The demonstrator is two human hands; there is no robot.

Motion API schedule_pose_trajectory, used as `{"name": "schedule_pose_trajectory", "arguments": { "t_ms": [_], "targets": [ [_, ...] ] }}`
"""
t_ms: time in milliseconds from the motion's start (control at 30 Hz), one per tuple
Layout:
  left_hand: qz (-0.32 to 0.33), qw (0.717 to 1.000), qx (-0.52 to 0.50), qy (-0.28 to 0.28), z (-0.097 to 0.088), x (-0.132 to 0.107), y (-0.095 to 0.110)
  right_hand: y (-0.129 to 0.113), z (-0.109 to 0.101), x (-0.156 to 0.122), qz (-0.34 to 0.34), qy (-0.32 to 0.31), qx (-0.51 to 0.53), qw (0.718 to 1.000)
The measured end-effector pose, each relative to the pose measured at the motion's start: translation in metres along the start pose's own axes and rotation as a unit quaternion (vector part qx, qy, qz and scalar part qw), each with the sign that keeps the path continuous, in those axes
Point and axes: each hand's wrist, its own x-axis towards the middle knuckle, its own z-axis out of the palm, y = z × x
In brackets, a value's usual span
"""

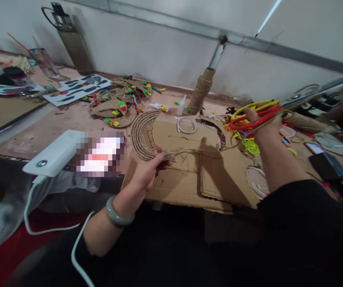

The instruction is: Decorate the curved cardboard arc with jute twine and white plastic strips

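Observation:
My left hand point(147, 171) pinches the lower end of a C-shaped cardboard piece point(135, 133) covered with curved rows of jute twine. From that end a loose strand of twine point(189, 150) runs right towards my raised right hand point(264, 123). My right hand is closed around the strand, its fingers partly hidden among a red ring point(258, 121) and a yellow ring point(257, 107). Whether it grips these rings too, I cannot tell. Under the hands lies a cardboard sheet point(171, 187), and a white ring point(186, 125) rests on cardboard beyond the piece.
A twine cone point(200, 91), a small glue bottle point(182, 105) and twine-covered pieces with colourful decorations point(116, 109) stand or lie behind. At left are a white power bank point(54, 153) with a cable, a lit phone point(101, 153) and a tall bottle point(72, 44). Yellow bits point(251, 147) lie at right.

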Motion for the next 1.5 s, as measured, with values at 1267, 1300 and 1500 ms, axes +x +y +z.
{"name": "schedule_pose_trajectory", "arguments": {
  "t_ms": [1267, 1300, 1500],
  "targets": [
    [-0.008, 0.999, 0.032, 0.028, 0.003, -0.003, 0.005, -0.123, 0.069, -0.083, -0.066, -0.258, 0.046, 0.963],
    [-0.006, 0.999, 0.031, 0.030, 0.003, -0.003, 0.005, -0.123, 0.071, -0.082, -0.012, -0.248, 0.094, 0.964],
    [-0.001, 1.000, 0.017, 0.023, 0.004, -0.004, 0.005, -0.150, 0.074, -0.086, 0.067, -0.396, 0.166, 0.900]
  ]
}}
